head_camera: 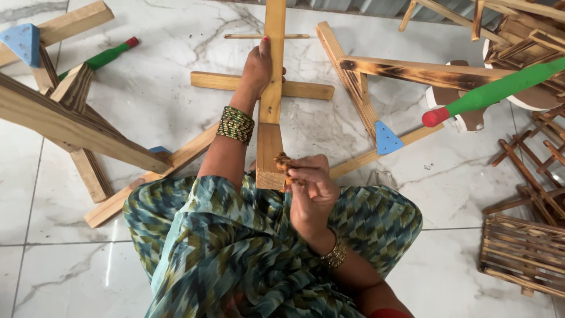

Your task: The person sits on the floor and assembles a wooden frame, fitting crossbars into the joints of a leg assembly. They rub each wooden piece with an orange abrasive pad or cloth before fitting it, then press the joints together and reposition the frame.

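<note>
Head view: hand (257, 68) on smooth wooden slat (271, 100)

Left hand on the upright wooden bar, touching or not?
Touching. The head view shows the left hand wrapped around the wooden bar, fingers curled against its edge with no gap.

2 green rods (500, 89) (103, 57), 3 blue corner pieces (386, 139) (23, 41) (159, 150), 2 hands (259, 68) (312, 188)

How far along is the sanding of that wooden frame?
Finished-looking frames with blue corner pieces and green handles lie around. In hand: the left hand steadies a bare wooden bar while the right hand rubs its end with brown sandpaper. The bar remains bare.
</note>
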Tool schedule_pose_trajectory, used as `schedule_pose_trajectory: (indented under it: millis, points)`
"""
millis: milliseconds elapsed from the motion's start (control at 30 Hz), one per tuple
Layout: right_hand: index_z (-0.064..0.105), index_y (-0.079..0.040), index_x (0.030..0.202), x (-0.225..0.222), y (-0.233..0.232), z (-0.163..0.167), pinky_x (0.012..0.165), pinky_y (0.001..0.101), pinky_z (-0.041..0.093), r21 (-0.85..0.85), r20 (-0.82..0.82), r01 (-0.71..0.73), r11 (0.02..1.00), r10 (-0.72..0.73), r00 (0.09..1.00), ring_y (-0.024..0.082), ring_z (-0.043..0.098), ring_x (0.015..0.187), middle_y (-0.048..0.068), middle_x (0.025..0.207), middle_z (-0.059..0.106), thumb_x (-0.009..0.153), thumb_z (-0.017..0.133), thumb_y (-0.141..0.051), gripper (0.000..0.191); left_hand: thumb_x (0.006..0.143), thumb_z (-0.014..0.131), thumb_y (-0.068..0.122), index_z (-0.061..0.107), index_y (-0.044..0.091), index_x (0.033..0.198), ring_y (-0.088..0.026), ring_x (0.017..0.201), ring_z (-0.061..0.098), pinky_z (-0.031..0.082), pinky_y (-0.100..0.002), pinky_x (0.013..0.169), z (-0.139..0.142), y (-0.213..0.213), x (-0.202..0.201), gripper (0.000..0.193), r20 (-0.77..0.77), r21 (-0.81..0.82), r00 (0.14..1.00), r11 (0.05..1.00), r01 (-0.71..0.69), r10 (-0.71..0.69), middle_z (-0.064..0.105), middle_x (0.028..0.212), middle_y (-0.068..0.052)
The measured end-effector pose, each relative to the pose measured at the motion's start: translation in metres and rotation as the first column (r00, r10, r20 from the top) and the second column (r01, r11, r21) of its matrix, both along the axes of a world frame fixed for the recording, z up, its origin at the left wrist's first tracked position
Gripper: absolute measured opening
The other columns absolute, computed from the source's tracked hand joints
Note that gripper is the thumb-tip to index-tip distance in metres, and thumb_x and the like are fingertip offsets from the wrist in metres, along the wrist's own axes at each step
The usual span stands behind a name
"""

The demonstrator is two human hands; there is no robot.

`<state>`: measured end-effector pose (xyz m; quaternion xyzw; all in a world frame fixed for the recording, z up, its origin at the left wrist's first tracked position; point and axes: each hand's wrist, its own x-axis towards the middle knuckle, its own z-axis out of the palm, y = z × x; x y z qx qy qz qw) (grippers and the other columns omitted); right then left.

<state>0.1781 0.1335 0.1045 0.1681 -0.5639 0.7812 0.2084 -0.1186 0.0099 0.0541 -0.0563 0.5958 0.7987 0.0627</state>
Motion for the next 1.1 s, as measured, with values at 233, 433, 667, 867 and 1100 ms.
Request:
schedule_pose_trajectory:
  millis: [233, 433, 667, 867, 1100]
  points:
    - [0.066, 0.006, 0.106, -0.116, -0.013, -0.097, 0.083, 0.0330, 0.056, -0.182, 0.456, 0.042, 0.982, 0.047, 0.889, 0.016, 0.066, 0.090, 0.011, 0.100, 0.071, 0.100, 0.063, 0.001, 0.009, 0.103, 0.036, 0.054, 0.053, -0.004, 0.113, -0.021, 0.062, 0.069, 0.060, -0.038, 0.051, -0.001, -0.002, 0.001, 0.061, -0.038, 0.003, 0.999, 1.000, 0.013, -0.013, 0.064, 0.079, -0.013]
    - [0.069, 0.004, 0.107, -0.175, -0.018, -0.131, 0.075, 0.0310, 0.055, -0.094, 0.490, 0.104, 0.990, -0.045, 0.870, 0.015, 0.066, 0.082, 0.008, 0.095, 0.073, 0.095, 0.063, -0.001, 0.015, 0.105, 0.036, 0.053, 0.054, -0.003, 0.113, -0.020, 0.063, 0.070, 0.059, -0.036, 0.050, -0.009, -0.002, 0.012, 0.060, -0.038, -0.023, 0.999, 1.000, -0.007, 0.006, 0.064, 0.081, -0.011]
    - [0.068, 0.006, 0.105, -0.050, -0.011, -0.100, 0.085, 0.0308, 0.054, -0.197, 0.371, 0.041, 0.980, 0.035, 0.928, 0.014, 0.064, 0.091, 0.005, 0.097, 0.067, 0.097, 0.066, 0.001, 0.009, 0.105, 0.035, 0.052, 0.054, -0.004, 0.110, -0.021, 0.063, 0.069, 0.060, -0.038, 0.052, -0.002, -0.005, -0.002, 0.060, -0.006, 0.043, 0.999, 0.999, 0.032, -0.032, 0.063, 0.080, -0.012]
    - [0.068, 0.005, 0.105, -0.141, -0.014, -0.119, 0.078, 0.0301, 0.057, -0.037, 0.485, 0.091, 0.995, -0.061, 0.873, 0.013, 0.068, 0.084, 0.008, 0.096, 0.074, 0.098, 0.058, 0.001, 0.013, 0.103, 0.035, 0.053, 0.055, -0.003, 0.110, -0.021, 0.061, 0.067, 0.059, -0.039, 0.051, 0.007, -0.006, -0.004, 0.060, -0.004, 0.083, 0.998, 0.994, 0.064, -0.064, 0.062, 0.077, -0.012]
    - [0.068, 0.006, 0.111, -0.207, -0.020, -0.134, 0.078, 0.0272, 0.056, -0.062, 0.470, 0.074, 0.995, -0.036, 0.882, 0.012, 0.068, 0.086, 0.007, 0.099, 0.074, 0.098, 0.055, 0.004, 0.018, 0.105, 0.036, 0.052, 0.055, -0.003, 0.107, -0.022, 0.060, 0.068, 0.060, -0.037, 0.052, 0.009, -0.010, 0.004, 0.058, 0.005, 0.045, 0.998, 0.997, 0.058, -0.059, 0.065, 0.075, -0.013]
